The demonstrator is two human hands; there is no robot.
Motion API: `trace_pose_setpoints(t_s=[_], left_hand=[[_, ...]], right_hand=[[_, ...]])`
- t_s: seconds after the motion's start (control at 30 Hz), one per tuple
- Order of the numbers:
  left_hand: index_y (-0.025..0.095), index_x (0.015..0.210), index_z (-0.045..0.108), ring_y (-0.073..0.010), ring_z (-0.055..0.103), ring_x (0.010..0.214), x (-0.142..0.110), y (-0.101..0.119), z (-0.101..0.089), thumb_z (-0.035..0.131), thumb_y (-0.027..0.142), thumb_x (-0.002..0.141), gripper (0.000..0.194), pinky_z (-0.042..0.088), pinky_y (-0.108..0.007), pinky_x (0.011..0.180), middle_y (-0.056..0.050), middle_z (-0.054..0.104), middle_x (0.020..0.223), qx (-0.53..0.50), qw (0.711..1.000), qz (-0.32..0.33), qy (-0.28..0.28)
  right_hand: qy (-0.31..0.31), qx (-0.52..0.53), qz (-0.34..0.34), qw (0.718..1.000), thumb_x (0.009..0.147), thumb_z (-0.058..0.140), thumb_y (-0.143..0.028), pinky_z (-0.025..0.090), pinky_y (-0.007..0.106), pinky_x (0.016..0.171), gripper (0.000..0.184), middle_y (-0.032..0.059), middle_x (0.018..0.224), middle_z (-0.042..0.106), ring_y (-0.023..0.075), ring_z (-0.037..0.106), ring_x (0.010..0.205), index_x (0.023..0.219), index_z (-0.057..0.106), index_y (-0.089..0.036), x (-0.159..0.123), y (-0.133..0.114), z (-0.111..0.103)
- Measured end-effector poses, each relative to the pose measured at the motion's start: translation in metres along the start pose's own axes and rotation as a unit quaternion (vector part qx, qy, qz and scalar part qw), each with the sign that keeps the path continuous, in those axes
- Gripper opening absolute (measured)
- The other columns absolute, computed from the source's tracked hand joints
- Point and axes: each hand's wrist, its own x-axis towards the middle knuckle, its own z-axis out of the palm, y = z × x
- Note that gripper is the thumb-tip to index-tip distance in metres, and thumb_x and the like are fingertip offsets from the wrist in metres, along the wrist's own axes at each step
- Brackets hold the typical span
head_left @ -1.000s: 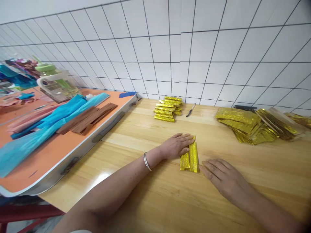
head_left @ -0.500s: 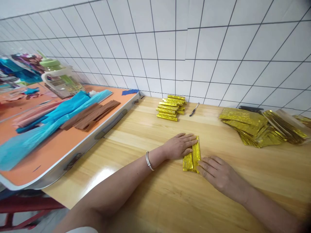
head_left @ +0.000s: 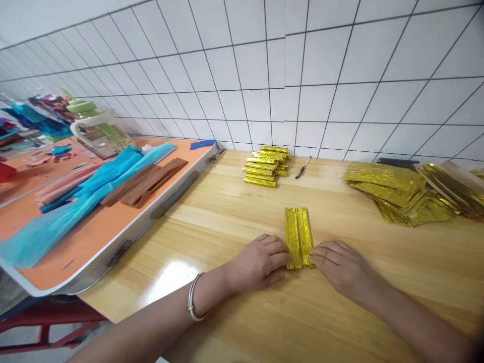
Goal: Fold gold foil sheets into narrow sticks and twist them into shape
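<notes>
A shiny gold foil sheet [head_left: 298, 229] lies on the wooden table, its two long sides folded in so they meet along a middle seam. My left hand [head_left: 259, 262] is at the sheet's lower left edge, fingers bent and closed on that edge, with a metal bangle on the wrist. On the opposite side, my right hand [head_left: 338, 262] pinches the lower right edge between thumb and fingers. Both thumbs are partly hidden. Beyond the hands, narrow folded gold strips [head_left: 260, 172] are piled near the wall, with a pen [head_left: 303, 167] to their right.
Flat gold foil sheets [head_left: 393, 189] lie in a heap at the back right, before a black object [head_left: 398, 162]. An orange-topped table [head_left: 124, 222] adjoins on the left, bearing blue crepe paper [head_left: 109, 174], brown strips [head_left: 155, 181] and a green-lidded bottle [head_left: 91, 121].
My left hand has slid from the sheet's upper part down to its lower left edge. The left flap now lies flatter and the whole seam shows. My right hand has stayed at the right edge.
</notes>
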Motion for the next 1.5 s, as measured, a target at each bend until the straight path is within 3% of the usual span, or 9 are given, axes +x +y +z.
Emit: trace_pose_setpoints(t_s=[0.2, 0.4, 0.63, 0.83, 1.23, 1.5], left_hand=[[0.018, 0.106, 0.056, -0.019, 0.052, 0.091, 0.001, 0.009, 0.009, 0.04, 0.032, 0.093, 0.025, 0.039, -0.033, 0.082, -0.008, 0.061, 0.095, 0.033, 0.999, -0.011, -0.001], [0.016, 0.102, 0.058, -0.0189, 0.051, 0.086, 0.005, 0.012, 0.011, 0.037, 0.023, 0.093, 0.024, 0.041, -0.033, 0.076, -0.008, 0.061, 0.089, 0.077, 0.997, -0.01, 0.003], [0.018, 0.099, 0.059, -0.019, 0.051, 0.084, 0.006, 0.015, 0.014, 0.042, 0.034, 0.091, 0.025, 0.041, -0.033, 0.076, -0.008, 0.059, 0.089, 0.044, 0.998, -0.046, 0.02], [0.02, 0.11, 0.057, -0.0195, 0.05, 0.084, 0.008, 0.016, 0.017, 0.043, 0.034, 0.091, 0.028, 0.039, -0.034, 0.074, -0.007, 0.06, 0.088, 0.046, 0.997, -0.056, 0.031], [0.024, 0.096, 0.064, -0.0168, 0.05, 0.084, 0.013, 0.012, 0.023, 0.048, 0.028, 0.089, 0.017, 0.037, -0.03, 0.075, -0.002, 0.06, 0.087, -0.035, 0.99, -0.12, 0.064], [0.023, 0.093, 0.062, -0.0192, 0.05, 0.087, 0.016, 0.019, 0.02, 0.06, 0.036, 0.079, 0.019, 0.037, -0.032, 0.077, -0.002, 0.061, 0.091, -0.046, 0.985, -0.159, 0.047]], right_hand=[[0.03, 0.023, 0.011, 0.999, 0.088, 0.044, -0.012, 0.048, 0.038, 0.086, 0.027, 0.0067, 0.102, 0.068, 0.0185, 0.059, 0.096, 0.105, 0.064, -0.02, 0.0, 0.002, 0.004], [0.021, 0.033, 0.028, 0.999, 0.088, 0.045, -0.012, 0.047, 0.038, 0.086, 0.025, 0.0066, 0.102, 0.067, 0.0189, 0.058, 0.096, 0.104, 0.063, -0.019, 0.0, 0.0, 0.003], [-0.013, 0.006, 0.043, 0.999, 0.087, 0.05, -0.02, 0.045, 0.038, 0.082, 0.025, 0.0071, 0.101, 0.064, 0.0208, 0.054, 0.095, 0.109, 0.062, -0.024, 0.006, -0.008, -0.002], [-0.008, 0.033, 0.075, 0.997, 0.087, 0.048, -0.018, 0.044, 0.036, 0.077, 0.022, 0.0071, 0.098, 0.062, 0.0206, 0.052, 0.091, 0.101, 0.064, -0.025, 0.01, -0.01, -0.001], [-0.019, 0.065, 0.122, 0.99, 0.086, 0.053, -0.028, 0.043, 0.037, 0.076, 0.017, 0.0063, 0.098, 0.062, 0.021, 0.052, 0.09, 0.1, 0.064, -0.024, 0.011, -0.009, 0.003], [-0.014, 0.096, 0.152, 0.984, 0.089, 0.05, -0.026, 0.041, 0.036, 0.077, 0.016, 0.0045, 0.095, 0.062, 0.0199, 0.05, 0.088, 0.094, 0.064, -0.024, 0.014, -0.011, 0.003]])
